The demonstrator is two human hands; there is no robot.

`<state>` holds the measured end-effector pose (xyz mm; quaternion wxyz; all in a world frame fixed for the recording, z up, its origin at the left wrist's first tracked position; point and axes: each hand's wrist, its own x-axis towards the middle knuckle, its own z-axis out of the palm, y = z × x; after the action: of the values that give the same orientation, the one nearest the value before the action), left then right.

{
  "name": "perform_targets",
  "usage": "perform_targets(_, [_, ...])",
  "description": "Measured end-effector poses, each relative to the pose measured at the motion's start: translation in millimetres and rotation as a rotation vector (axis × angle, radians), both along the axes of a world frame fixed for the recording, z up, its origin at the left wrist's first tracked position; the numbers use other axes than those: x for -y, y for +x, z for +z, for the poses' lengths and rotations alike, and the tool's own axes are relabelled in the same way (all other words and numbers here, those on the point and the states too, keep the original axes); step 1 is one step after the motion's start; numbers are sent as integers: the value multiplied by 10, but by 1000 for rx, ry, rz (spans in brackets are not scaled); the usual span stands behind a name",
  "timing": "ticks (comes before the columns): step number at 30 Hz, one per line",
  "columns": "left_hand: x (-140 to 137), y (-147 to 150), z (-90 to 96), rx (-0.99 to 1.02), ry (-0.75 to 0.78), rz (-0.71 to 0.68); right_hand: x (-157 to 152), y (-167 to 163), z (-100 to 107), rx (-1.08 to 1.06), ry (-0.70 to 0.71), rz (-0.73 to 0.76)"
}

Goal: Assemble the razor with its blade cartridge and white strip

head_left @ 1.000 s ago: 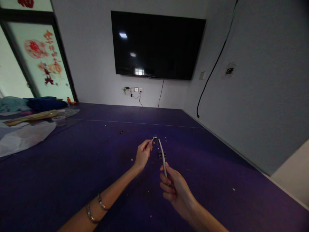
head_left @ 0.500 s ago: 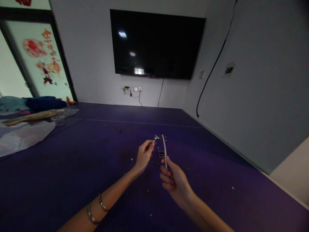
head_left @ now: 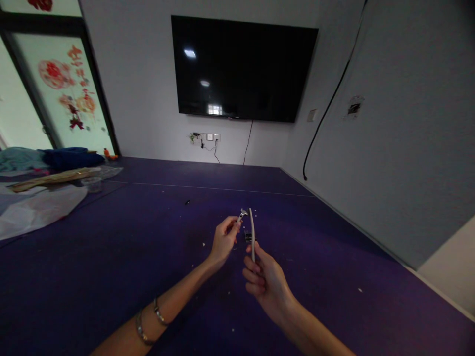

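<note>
Purple covering point(head_left: 129, 267) spreads beneath both hands, which hang above it near the middle of the view. Between left thumb and fingertips, the left hand point(head_left: 224, 241) has a narrow grip on a small silver razor point(head_left: 243, 213), though at this size its exact kind is hard to tell. Its handle is pinched low, apparently so that the head stays free at the top. The right hand point(head_left: 269, 282) closes its grip around the lower handle of a pale toothbrush point(head_left: 253, 228), fingers curled beneath for steadiness, I judge. The brush stands nearly upright, its dark bristles turned toward the razor's head; the two tips are close together, and whether they touch is unclear. Just beyond the right hand lies a small dark piece point(head_left: 248, 238), partly hidden by the brush handle. White specks point(head_left: 204, 244) lie scattered around.
</note>
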<state>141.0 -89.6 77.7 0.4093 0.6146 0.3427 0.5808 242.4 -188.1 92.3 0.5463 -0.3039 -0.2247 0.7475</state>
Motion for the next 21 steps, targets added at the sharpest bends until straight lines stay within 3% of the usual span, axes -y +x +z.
perform_targets(9, [65,21,-10,1,11,-13,-33,12,91,-96,-7,32])
perform_targets(21, [40,29,-11,22,10,28,-8,-10,52,-101,-14,-12])
